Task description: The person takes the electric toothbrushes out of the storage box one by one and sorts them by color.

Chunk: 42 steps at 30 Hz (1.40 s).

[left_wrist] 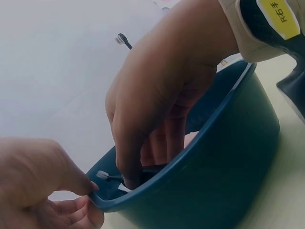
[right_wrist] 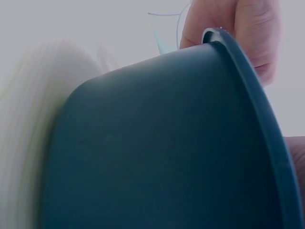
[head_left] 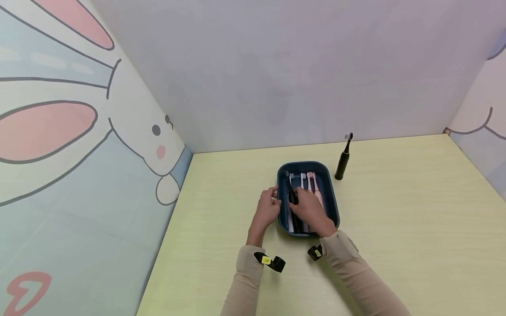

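Note:
A dark blue plastic bin (head_left: 334, 199) sits on the table with several electric toothbrushes lying in it. My left hand (head_left: 268, 208) pinches the bin's left rim (left_wrist: 106, 204) between thumb and fingers. Reaching down inside, my right hand (head_left: 310, 208) grips a black electric toothbrush (head_left: 291, 194) near the bin's left wall; its bristled head (left_wrist: 103, 175) points to the far end. White toothbrushes (head_left: 290, 224) lie beside and beneath it. Pink toothbrushes (head_left: 310, 181) lie on the right, partly hidden by my right hand. The right wrist view mostly shows the bin's outer wall (right_wrist: 157, 138).
Another black electric toothbrush (head_left: 343, 164) stands upright on the table, just beyond the bin's right side. The pale wood table (head_left: 403, 210) meets a plain wall (head_left: 276, 87) at the back. A side wall with a rabbit drawing (head_left: 134, 131) borders the table's left.

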{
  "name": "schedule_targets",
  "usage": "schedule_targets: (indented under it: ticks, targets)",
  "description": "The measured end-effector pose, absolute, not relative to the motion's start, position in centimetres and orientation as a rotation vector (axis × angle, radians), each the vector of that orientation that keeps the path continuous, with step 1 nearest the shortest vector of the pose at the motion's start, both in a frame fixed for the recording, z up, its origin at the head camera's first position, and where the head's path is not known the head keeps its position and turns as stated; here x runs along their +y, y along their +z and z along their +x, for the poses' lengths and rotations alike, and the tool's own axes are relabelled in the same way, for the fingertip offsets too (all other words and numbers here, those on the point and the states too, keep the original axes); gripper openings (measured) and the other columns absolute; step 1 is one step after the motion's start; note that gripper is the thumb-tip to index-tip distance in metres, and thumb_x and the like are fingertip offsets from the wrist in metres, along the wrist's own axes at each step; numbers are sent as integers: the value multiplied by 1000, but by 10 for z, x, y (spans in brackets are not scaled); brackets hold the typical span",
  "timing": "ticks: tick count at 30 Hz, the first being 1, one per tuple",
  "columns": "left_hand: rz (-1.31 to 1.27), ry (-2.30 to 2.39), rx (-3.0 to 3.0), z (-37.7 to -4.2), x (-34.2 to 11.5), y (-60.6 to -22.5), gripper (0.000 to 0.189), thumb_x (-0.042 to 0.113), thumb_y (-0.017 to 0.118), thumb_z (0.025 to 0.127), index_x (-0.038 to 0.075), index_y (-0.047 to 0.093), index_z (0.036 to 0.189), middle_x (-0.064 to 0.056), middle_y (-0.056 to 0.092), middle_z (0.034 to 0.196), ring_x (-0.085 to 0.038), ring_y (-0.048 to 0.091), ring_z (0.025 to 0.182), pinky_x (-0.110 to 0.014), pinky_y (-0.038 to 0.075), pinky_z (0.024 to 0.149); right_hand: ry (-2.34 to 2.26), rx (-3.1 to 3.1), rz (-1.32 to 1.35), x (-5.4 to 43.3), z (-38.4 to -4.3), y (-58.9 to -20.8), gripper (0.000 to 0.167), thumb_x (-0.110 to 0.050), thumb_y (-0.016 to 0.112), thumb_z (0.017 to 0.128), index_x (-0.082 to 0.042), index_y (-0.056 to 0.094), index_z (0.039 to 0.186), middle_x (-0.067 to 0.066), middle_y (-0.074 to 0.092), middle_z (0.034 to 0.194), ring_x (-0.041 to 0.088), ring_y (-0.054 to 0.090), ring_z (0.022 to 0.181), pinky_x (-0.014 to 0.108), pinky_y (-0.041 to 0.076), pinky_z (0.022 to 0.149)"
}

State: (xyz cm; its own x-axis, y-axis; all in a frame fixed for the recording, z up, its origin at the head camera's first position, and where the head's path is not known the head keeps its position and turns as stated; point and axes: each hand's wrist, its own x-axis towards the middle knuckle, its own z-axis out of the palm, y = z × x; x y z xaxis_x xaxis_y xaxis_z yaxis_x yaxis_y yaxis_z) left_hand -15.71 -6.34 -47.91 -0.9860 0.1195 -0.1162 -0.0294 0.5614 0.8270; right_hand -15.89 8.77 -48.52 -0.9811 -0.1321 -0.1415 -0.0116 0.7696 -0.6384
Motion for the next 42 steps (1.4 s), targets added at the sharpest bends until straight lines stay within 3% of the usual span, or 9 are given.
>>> schedule_targets:
  ticks: [4,8,35,42]
  targets:
    - [75,1392,2628,-157,-63,-479,47,2,53,93,2,45,140,-12,49,108,-14,56,83,-23,46,68,-1073,2778,-106,91,-157,-485,51,-23,65,89,3,50,130,21,62,120,27,63,95,44,51,82]
    - [80,1392,2631,-156,-63,-478,47,1,54,93,1,45,139,-13,49,107,-14,55,82,-24,46,68,-1167,2784,-104,96,-155,-483,50,-22,65,89,2,49,131,21,63,119,29,65,99,44,53,81]
    - [76,1378,2639,-158,-62,-477,47,2,54,93,2,45,140,-11,49,105,-12,48,72,-22,41,65,-1427,2851,-71,116,-153,-468,51,-19,67,89,-5,46,133,18,62,115,29,63,96,42,54,74]
    - [69,1384,2637,-157,-62,-478,47,2,54,93,1,45,139,-11,49,105,-12,47,72,-23,41,65,-1517,2885,-86,121,-153,-469,52,-16,68,88,-2,47,133,20,63,113,30,62,91,44,53,75]
